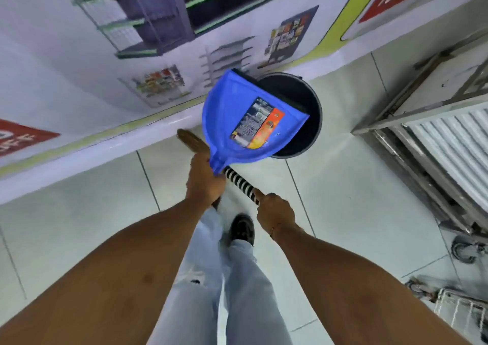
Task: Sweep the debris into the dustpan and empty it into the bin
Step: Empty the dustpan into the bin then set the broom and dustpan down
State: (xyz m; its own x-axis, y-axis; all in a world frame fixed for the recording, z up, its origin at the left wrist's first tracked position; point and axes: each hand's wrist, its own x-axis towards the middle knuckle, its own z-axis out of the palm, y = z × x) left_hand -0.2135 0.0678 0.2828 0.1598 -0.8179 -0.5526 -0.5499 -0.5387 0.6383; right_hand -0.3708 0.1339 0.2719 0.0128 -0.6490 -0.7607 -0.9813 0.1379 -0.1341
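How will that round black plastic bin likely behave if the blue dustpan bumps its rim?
The round black bin looks thin-walled and light, so it would probably slide on the glossy tiled floor. It looks wide and squat, so tipping seems less likely. The blue plastic dustpan appears stiff, so it would pass the knock straight on.

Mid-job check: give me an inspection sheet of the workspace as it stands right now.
Surface: pale tiled floor, no debris visible.
Job's things: blue plastic dustpan tilted, underside up, its mouth over the round black bin; black-and-white striped handle; brown broom end behind the dustpan.
Clutter: nothing seen.
Grippers: left hand grips the dustpan neck; right hand grips the striped handle.
Cables: nothing seen.
Surroundings: wall poster of shop shelving; metal wheeled rack to the right; white wire basket at lower right.
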